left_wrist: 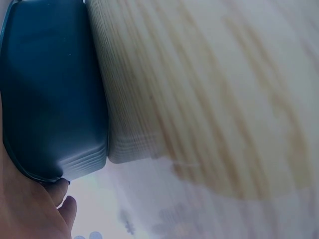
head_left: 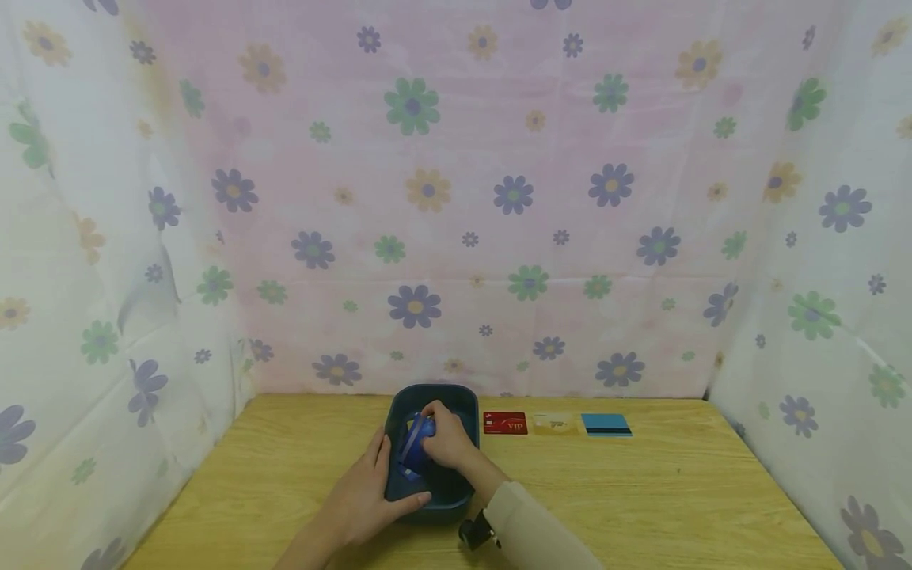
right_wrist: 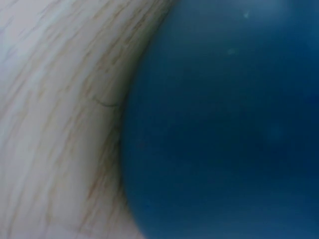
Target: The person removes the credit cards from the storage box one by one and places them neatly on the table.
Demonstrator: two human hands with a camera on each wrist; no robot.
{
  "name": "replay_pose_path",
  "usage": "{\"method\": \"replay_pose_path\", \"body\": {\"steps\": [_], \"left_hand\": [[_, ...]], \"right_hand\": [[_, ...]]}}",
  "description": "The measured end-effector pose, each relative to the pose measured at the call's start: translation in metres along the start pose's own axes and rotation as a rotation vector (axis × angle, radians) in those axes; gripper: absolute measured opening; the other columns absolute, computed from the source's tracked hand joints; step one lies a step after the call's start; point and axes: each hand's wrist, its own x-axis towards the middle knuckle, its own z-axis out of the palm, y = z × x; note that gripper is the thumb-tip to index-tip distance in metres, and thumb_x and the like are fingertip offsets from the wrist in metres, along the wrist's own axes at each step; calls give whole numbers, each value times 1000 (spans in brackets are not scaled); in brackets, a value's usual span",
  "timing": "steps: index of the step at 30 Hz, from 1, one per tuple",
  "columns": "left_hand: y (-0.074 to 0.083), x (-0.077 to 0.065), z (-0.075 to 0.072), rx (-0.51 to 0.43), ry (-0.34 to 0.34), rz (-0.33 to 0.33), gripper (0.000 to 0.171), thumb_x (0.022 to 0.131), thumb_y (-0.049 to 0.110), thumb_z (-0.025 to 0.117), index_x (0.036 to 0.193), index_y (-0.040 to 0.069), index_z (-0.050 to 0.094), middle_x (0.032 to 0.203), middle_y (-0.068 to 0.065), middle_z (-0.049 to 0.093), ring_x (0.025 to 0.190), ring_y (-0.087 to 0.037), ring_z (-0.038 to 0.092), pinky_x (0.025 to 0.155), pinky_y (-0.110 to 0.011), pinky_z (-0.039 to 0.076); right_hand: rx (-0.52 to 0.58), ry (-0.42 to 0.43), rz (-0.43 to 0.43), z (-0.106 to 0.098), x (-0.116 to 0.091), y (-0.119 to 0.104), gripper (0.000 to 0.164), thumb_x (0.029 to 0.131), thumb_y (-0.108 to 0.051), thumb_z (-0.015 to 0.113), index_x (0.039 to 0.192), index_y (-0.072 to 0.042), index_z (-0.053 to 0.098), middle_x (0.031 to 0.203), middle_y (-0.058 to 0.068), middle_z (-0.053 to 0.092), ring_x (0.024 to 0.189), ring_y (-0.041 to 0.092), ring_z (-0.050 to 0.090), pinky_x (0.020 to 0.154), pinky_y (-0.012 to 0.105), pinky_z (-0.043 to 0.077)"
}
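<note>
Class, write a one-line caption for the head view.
Left hand against a dark tub, right hand holding a blue item inside, three cards in a row alongside.

Dark blue bin (head_left: pixel 443 484), flower-patterned pink backdrop (head_left: pixel 484 146)

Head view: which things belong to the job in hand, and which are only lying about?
Job in hand: tub, held by left hand; blue item, held by right hand.
Lying about, though possibly related: red card, pale card, striped blue card.
</note>
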Motion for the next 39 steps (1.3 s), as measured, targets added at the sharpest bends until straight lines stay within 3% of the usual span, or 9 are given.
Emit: {"method": "replay_pose_path", "body": {"steps": [5,11,22,30,39], "left_hand": [[-1,0,0,0,1,8,125,82,84,57,158,-9,24,168,-25,13,145,-47,36,111,-60,40],[-3,1,2,2,5,19,125,82,84,57,158,-10,25,168,-26,14,145,-47,36,111,-60,41],[0,-1,1,-8,3,18,124,83,82,59,157,-10,25,167,-27,13,145,-48,36,111,-61,40],[-2,1,1,-4,-1,9,125,82,83,58,157,-10,24,168,-26,12,145,-48,35,111,-61,40],[0,2,1,11,4,0,127,81,85,58,157,-11,25,168,-26,13,145,-48,37,110,-60,41]], "right_hand": [[26,13,6,1,1,0,46,80,8,67,124,-2,57,119,20,63,101,31,60,80,50,57],[48,16,-5,-1,2,0,55,81,8,66,134,-4,61,126,19,64,97,29,59,72,42,55],[81,32,-29,-8,-6,-5,45,86,5,70,127,-12,63,117,16,62,105,31,61,79,48,60],[102,50,-73,-22,-15,-11,45,86,6,71,128,-7,62,115,18,67,101,31,67,78,45,60],[140,61,-59,-39,-28,-9,44,89,6,69,129,-9,60,115,16,64,99,29,64,82,47,60]]}}
